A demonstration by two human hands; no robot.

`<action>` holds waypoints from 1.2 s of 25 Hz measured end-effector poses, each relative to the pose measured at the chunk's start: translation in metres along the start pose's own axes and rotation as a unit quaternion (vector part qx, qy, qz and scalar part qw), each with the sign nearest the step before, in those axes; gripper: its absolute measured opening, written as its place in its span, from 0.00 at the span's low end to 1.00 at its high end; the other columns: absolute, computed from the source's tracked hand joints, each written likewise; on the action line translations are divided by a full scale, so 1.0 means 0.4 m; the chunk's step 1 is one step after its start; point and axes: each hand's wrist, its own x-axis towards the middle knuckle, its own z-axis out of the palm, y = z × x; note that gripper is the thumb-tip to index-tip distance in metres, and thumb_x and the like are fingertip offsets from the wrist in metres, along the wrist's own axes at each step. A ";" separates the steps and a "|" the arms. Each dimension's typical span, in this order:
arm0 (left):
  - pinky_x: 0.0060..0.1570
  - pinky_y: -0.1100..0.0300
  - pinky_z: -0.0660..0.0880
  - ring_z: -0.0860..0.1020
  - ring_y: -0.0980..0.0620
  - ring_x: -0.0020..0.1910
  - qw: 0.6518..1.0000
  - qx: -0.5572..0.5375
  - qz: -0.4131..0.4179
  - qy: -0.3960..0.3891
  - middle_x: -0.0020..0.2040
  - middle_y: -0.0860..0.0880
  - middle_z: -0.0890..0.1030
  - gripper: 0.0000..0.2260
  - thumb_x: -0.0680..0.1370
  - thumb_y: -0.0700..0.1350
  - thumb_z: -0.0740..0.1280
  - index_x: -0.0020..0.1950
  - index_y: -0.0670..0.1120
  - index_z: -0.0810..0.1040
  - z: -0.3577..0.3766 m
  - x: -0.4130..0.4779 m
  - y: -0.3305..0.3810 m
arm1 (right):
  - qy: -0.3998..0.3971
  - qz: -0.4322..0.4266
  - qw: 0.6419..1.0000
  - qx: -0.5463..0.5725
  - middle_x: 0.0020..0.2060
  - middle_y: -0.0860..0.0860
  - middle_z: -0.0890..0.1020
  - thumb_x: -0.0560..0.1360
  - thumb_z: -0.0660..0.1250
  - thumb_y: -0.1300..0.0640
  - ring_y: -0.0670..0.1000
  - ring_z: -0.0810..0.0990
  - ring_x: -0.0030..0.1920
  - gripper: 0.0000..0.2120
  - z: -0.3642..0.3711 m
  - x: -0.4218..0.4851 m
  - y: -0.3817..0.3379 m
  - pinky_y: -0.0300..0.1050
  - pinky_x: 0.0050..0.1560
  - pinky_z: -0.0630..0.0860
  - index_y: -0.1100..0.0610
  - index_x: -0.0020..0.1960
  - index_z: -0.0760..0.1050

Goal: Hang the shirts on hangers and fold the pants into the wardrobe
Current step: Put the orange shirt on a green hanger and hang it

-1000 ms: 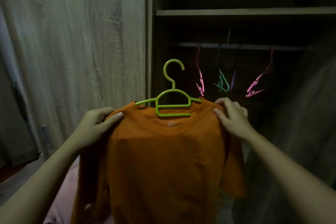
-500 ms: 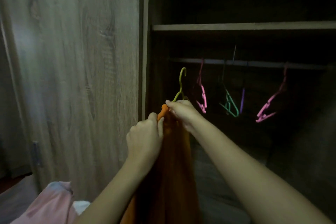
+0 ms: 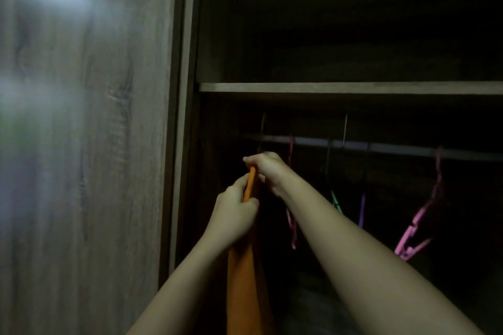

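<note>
Soft orange fabric shirt [image 3: 245, 280], seen edge-on as a narrow drape, hangs at the left end of the dark wood-grain wardrobe [image 3: 185, 117], just below its thin pale rail [image 3: 394, 148]. Left hand [image 3: 234, 215] grips the shirt's upper fold. Right hand [image 3: 268, 168] clutches its top edge, near a slim pink plastic hanger [image 3: 420, 216].

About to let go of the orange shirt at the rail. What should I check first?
1. Grip of left hand on orange shirt: ok.
2. Grip of right hand on the shirt's top: ok.
3. The hanger hook seated over the rail: cannot tell, too dim.
4. Rail spot left of nearest pink hanger free: ok.
5. The wardrobe door out of the way: ok.
</note>
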 end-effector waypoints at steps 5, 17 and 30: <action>0.23 0.67 0.68 0.71 0.56 0.26 1.000 0.001 -0.024 0.013 0.34 0.49 0.74 0.19 0.79 0.37 0.58 0.67 0.53 0.67 0.040 0.091 -0.035 | 0.008 0.043 0.999 -0.004 0.50 0.55 0.74 0.76 0.62 0.53 0.53 0.71 0.53 0.17 -0.002 0.058 0.003 0.47 0.54 0.65 0.61 0.61 0.71; 0.42 0.70 0.73 0.75 0.65 0.41 0.991 0.125 -0.057 0.006 0.59 0.51 0.77 0.30 0.79 0.52 0.62 0.77 0.48 0.54 -0.016 -0.004 -0.052 | 0.085 -0.075 0.965 -0.237 0.62 0.58 0.75 0.79 0.58 0.57 0.55 0.76 0.56 0.18 0.020 -0.042 -0.040 0.43 0.50 0.72 0.59 0.67 0.68; 0.60 0.53 0.70 0.76 0.40 0.62 0.899 0.377 -0.195 0.109 0.63 0.39 0.77 0.33 0.71 0.58 0.52 0.67 0.39 0.72 -0.545 -0.659 -0.414 | -0.193 -0.193 0.927 -0.259 0.59 0.60 0.78 0.78 0.62 0.56 0.57 0.76 0.60 0.16 0.645 -0.460 0.303 0.41 0.59 0.67 0.63 0.62 0.74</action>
